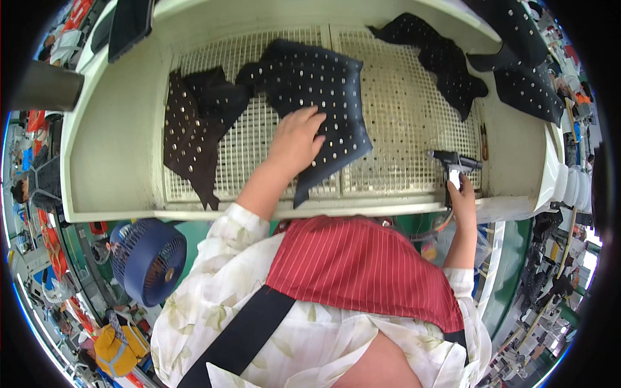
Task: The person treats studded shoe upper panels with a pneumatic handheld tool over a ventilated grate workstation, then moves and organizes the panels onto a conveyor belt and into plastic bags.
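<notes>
My left hand (297, 139) lies on a black sheet (336, 84) that looks like leather and is covered in rows of light dots. Its fingers are stretched out over the sheet's lower left part. At the right of the grate, my right hand (460, 197) grips a black spray gun (462, 159) by its handle. The gun's nozzle points left, and a hose runs down from the handle. Left of the black sheet, partly under its edge, lies a dark brown dotted piece (191, 139). I cannot tell whether the dots are holes or studs.
A pale plastic grate (394, 129) forms the floor of a cream booth with raised walls (110, 155). Another dotted black piece (446, 64) lies at the back right, and more (527, 87) hang over the right wall. A blue fan (149, 262) stands below left.
</notes>
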`<state>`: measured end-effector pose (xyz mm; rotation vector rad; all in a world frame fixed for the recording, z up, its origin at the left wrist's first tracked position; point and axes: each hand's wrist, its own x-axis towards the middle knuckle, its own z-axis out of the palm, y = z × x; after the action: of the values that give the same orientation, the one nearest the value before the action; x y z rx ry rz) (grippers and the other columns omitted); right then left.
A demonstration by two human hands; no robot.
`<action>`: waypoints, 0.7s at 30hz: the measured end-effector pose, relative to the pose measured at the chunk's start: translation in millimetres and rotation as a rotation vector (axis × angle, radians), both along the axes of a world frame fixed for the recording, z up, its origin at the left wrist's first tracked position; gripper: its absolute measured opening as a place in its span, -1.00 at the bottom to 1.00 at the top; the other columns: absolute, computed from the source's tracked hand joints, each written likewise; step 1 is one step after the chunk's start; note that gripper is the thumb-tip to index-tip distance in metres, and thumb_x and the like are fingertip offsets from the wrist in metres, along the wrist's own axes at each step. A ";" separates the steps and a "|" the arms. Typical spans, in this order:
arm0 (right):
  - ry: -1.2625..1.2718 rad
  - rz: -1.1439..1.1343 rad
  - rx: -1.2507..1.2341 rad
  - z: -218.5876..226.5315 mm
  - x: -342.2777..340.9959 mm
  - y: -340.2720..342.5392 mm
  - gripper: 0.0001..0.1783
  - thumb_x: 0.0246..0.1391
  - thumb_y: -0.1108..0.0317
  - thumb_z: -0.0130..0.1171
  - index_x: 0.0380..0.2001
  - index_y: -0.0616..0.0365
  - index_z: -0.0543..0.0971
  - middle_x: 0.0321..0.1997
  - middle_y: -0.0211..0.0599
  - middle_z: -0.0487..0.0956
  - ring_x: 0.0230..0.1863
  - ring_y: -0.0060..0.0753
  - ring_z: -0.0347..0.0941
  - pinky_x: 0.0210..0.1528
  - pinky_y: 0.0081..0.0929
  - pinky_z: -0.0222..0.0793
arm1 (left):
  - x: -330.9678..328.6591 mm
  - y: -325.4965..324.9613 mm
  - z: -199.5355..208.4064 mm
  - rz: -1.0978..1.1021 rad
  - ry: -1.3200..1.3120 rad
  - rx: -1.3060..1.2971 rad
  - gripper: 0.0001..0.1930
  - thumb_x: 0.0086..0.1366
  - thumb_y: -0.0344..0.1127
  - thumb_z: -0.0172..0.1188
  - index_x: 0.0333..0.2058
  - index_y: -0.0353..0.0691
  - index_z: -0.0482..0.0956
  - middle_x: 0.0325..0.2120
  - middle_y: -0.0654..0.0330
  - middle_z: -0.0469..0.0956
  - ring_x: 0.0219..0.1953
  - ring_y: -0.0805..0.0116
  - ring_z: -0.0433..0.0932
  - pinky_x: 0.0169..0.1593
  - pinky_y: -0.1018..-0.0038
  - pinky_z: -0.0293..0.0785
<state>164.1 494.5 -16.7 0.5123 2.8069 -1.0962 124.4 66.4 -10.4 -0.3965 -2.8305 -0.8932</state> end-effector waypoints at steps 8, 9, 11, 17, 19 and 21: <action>0.315 0.185 0.214 35.7 24.9 -67.9 -0.60 -0.12 0.48 0.15 -0.13 0.28 0.40 0.02 0.06 0.35 0.07 0.06 0.27 0.13 -0.24 0.17 | 12.4 2.4 -12.2 -0.013 -0.107 -0.107 -0.68 -0.06 -0.28 0.28 -0.31 -0.21 0.43 -0.33 0.11 0.39 -0.19 0.10 0.38 -0.14 0.28 0.35; 0.317 0.212 0.222 39.0 25.2 -76.9 -0.60 -0.14 0.49 0.16 -0.14 0.28 0.41 0.03 0.06 0.35 0.07 0.07 0.27 0.14 -0.24 0.17 | 11.1 1.5 -12.6 -0.017 -0.114 -0.094 -0.69 -0.05 -0.29 0.28 -0.32 -0.21 0.43 -0.34 0.12 0.39 -0.20 0.10 0.39 -0.15 0.28 0.36; 0.297 0.211 0.092 36.3 28.5 -88.2 -0.62 -0.16 0.49 0.18 -0.17 0.25 0.43 -0.01 0.03 0.38 0.07 0.05 0.27 0.11 -0.26 0.19 | 7.8 0.8 -17.0 -0.011 -0.138 -0.098 -0.73 -0.04 -0.31 0.27 -0.35 -0.22 0.43 -0.36 0.11 0.41 -0.23 0.10 0.41 -0.16 0.29 0.38; 0.104 0.223 -0.122 30.7 35.6 -115.8 -0.66 -0.07 0.42 0.15 -0.16 0.23 0.46 -0.18 -0.11 0.49 -0.16 -0.23 0.45 -0.13 -0.41 0.38 | 0.3 1.5 -15.1 -0.069 -0.219 -0.185 -0.79 0.02 -0.31 0.24 -0.35 -0.21 0.46 -0.35 0.09 0.44 -0.19 0.07 0.43 -0.14 0.27 0.39; -0.018 0.263 -0.203 35.9 38.8 -125.6 -0.67 -0.02 0.38 0.14 -0.15 0.25 0.45 -0.24 -0.16 0.51 -0.25 -0.35 0.48 -0.23 -0.49 0.40 | -1.3 -0.8 -18.8 -0.041 -0.202 -0.127 -0.82 0.03 -0.32 0.22 -0.38 -0.22 0.48 -0.38 0.10 0.46 -0.22 0.09 0.45 -0.16 0.26 0.40; 0.002 0.265 -0.252 22.8 41.5 -129.6 -0.61 -0.04 0.34 0.15 -0.11 0.25 0.44 -0.27 -0.12 0.53 -0.27 -0.25 0.48 -0.20 -0.42 0.40 | -5.1 -4.5 -18.2 -0.041 -0.218 -0.074 -0.83 0.05 -0.32 0.21 -0.39 -0.24 0.49 -0.39 0.09 0.47 -0.24 0.09 0.47 -0.17 0.27 0.40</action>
<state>205.6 364.9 6.1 0.1121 2.5861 -1.3583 119.3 61.9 -28.5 -0.3893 -3.0720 -0.8918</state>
